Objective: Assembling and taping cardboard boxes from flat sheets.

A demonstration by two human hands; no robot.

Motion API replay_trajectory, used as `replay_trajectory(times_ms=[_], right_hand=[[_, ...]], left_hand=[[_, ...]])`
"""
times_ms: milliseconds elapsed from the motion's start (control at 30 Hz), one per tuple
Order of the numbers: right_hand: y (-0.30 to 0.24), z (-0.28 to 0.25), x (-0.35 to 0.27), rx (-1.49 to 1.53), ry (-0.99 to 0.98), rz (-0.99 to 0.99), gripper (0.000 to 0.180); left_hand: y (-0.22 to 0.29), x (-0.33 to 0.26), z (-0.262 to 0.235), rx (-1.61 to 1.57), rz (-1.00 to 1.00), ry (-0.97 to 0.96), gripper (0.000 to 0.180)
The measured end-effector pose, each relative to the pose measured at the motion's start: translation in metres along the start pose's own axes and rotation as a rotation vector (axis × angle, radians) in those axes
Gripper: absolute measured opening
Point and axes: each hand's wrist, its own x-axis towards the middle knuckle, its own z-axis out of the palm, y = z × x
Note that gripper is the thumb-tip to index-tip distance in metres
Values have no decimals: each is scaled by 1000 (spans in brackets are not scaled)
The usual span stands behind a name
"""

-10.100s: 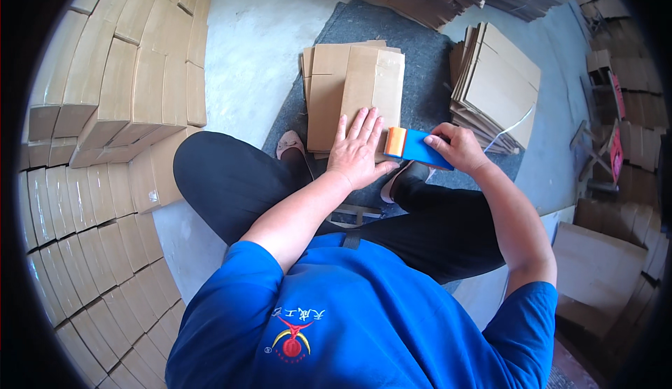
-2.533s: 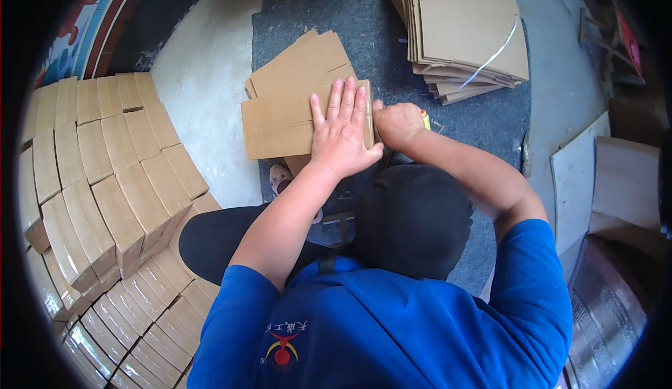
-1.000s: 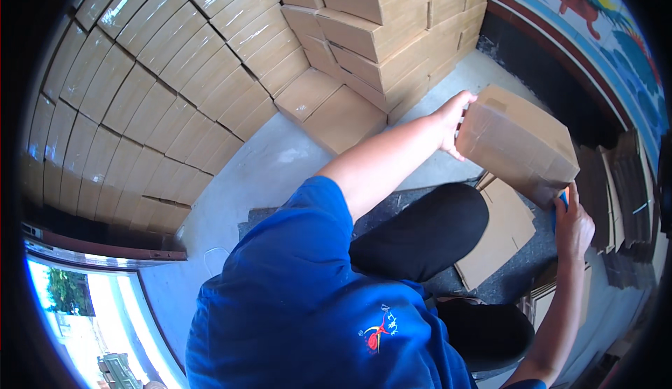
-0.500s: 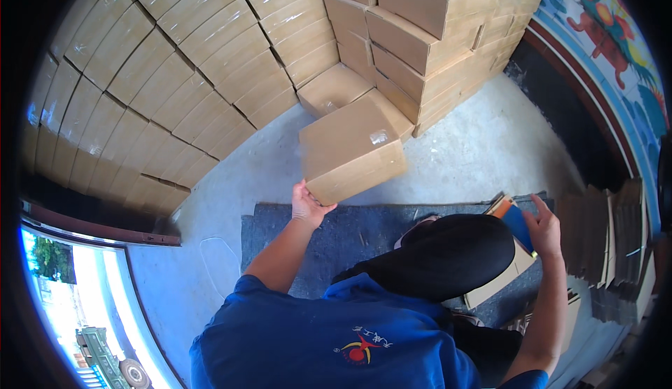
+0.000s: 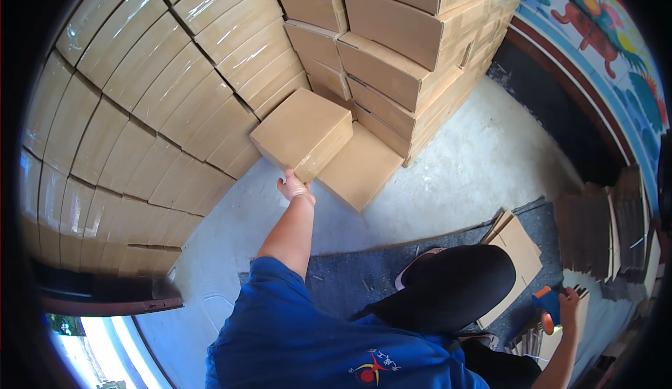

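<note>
A closed cardboard box (image 5: 301,126) sits at the foot of the stacks, partly over a lower cardboard box (image 5: 364,168) on the floor. My left hand (image 5: 297,187) is at its near lower corner, the fingers against the carton and partly hidden. Far to the right, low beside my knee, my right hand (image 5: 571,310) is closed on a blue and orange tape dispenser (image 5: 548,302). Flat folded cartons (image 5: 514,256) lie on the dark mat (image 5: 336,273) close to that hand.
Taped boxes (image 5: 150,88) form a high wall at the left, and another stack (image 5: 392,32) rises ahead. Bundled flat cardboard (image 5: 595,231) stands at the right, below a painted wall (image 5: 609,32). A bright doorway (image 5: 105,350) opens at the lower left.
My left hand has pushed the box forward and left, up against the stacks, and the box has turned. My right hand has moved lower and nearer my body with the tape dispenser.
</note>
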Motion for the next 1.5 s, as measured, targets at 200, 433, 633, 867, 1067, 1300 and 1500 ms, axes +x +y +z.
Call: replay_trajectory(times_ms=[200, 433, 633, 867, 1067, 1300, 1500], right_hand=[[31, 21, -6, -16, -97, 121, 46], [20, 15, -24, -60, -53, 49, 44], [2, -1, -52, 26, -4, 57, 41], [4, -20, -75, 111, 26, 82, 38], [76, 9, -68, 177, 114, 28, 36], [62, 5, -44, 135, -5, 168, 34], [43, 33, 7, 80, -51, 153, 29]], left_hand=[[-12, 51, 38, 93, -148, -202, 67], [-30, 35, 49, 160, 173, 155, 65], [-92, 10, 9, 579, 232, -122, 42], [-96, -129, 36, 639, -83, -668, 22], [-78, -200, 72, 603, -10, -796, 29], [-55, -133, 113, 503, 91, -644, 37], [-35, -72, 166, 556, 178, -655, 59]])
